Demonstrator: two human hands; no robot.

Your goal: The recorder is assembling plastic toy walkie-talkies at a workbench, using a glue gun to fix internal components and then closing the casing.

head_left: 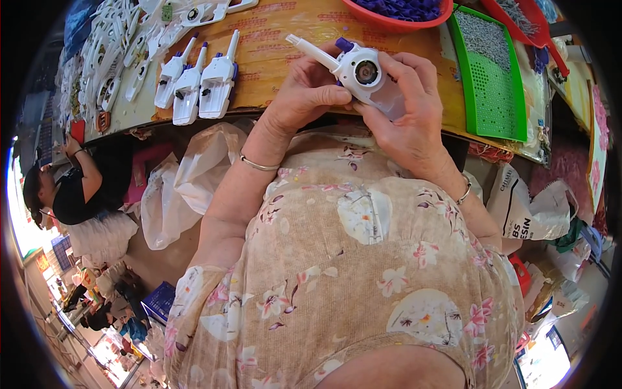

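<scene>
A white toy walkie-talkie housing [352, 65] is up in front of my chest, over the table's near edge. Its stubby antenna points to the far left, a purple knob sits beside the antenna, and a round dark speaker shows on its upper face. My left hand [303, 97] grips it from the left, thumb along the near side and fingers mostly behind it. From the right, my right hand [414, 107] closes on the other end, its fingers curled over the housing beside the speaker. What the hidden fingertips touch cannot be seen.
Three white-and-purple walkie-talkies [219, 79] lie left, near a pile of white shells [116, 48]. A red bowl of purple parts [402, 24] stands at the back. Rightward are a green tray of small metal pieces [495, 120] and a red scoop [556, 57]. Another person [91, 188] sits left.
</scene>
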